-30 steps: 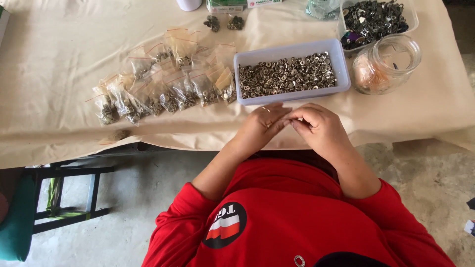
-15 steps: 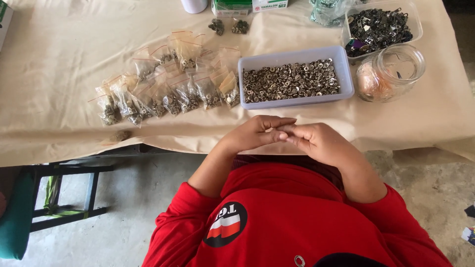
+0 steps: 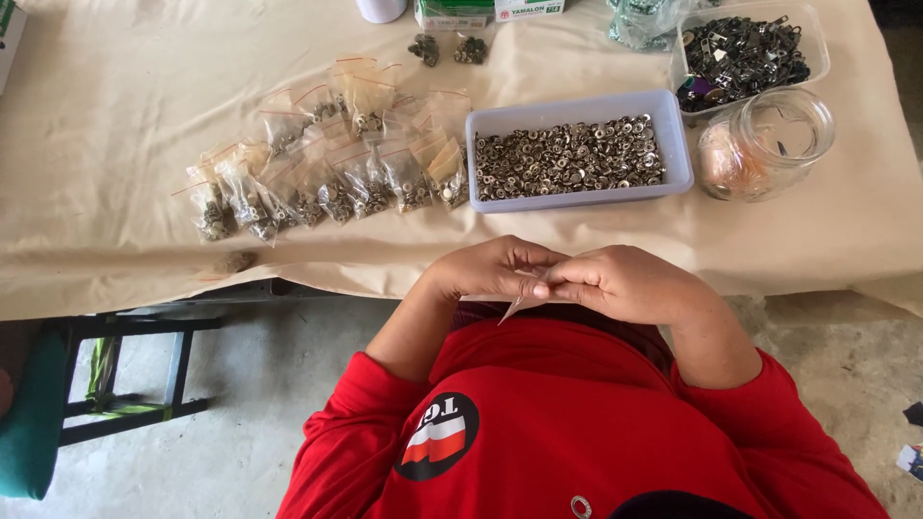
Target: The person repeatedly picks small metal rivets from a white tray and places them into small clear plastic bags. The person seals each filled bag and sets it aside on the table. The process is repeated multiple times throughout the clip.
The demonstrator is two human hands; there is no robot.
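We held our left hand (image 3: 495,271) and right hand (image 3: 630,284) together at the table edge, fingers pinched on a small clear plastic bag (image 3: 524,300) between them. Just beyond stood the lavender tray (image 3: 577,104) of metal rings, with filled bags (image 3: 327,178) to its left.

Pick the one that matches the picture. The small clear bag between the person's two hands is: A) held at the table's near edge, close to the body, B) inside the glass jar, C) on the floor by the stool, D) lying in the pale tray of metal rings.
A: the left hand and right hand pinch the small clear bag together at the near table edge, short of the tray.
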